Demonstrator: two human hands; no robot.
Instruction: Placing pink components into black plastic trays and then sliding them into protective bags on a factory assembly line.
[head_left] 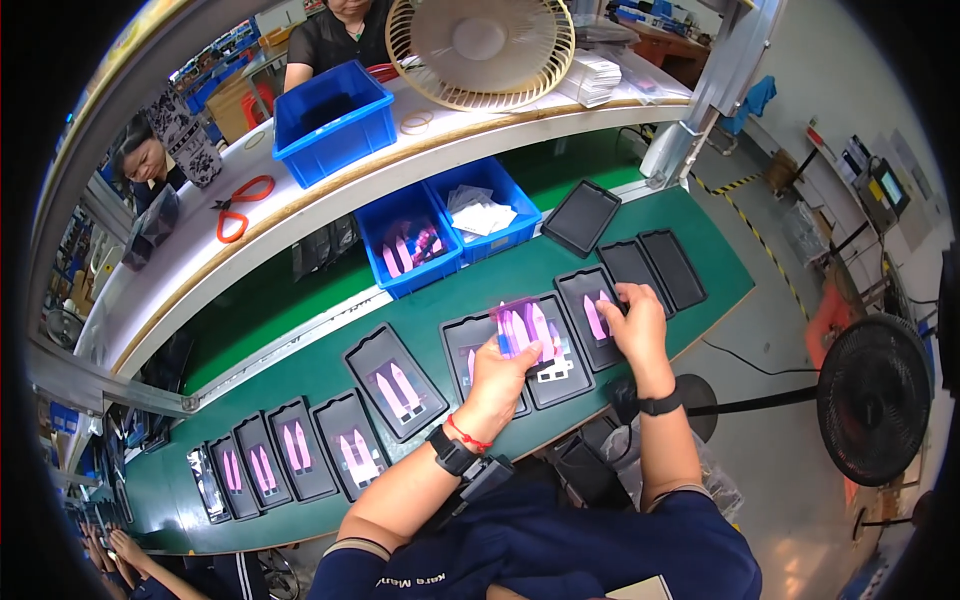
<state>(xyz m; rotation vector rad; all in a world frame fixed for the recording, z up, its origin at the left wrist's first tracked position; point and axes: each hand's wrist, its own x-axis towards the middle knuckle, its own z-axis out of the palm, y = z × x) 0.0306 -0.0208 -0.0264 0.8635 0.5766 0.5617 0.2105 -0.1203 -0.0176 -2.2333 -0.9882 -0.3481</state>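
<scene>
My left hand (497, 385) grips a stack of clear packets with pink pointed strips (527, 330), held above two black trays. My right hand (639, 335) is at a black tray (574, 290) further right. Its thumb and fingers are closed at the edge of a pink-stripped packet (595, 318) lying in that tray. Beneath the held stack, a black tray (579, 385) contains a white cut-out piece (556, 369). Left of it, another black tray (455, 335) is partly hidden by my left hand and the stack.
More black trays (368, 350) with pink strips line the green table (290, 350) leftward. Bare black trays (672, 268) lie to the right. Blue bins (398, 285) stand behind, below a shelf with red-handled scissors (240, 208) and a fan (480, 45). A black fan (872, 400) stands at right. Other people sit nearby.
</scene>
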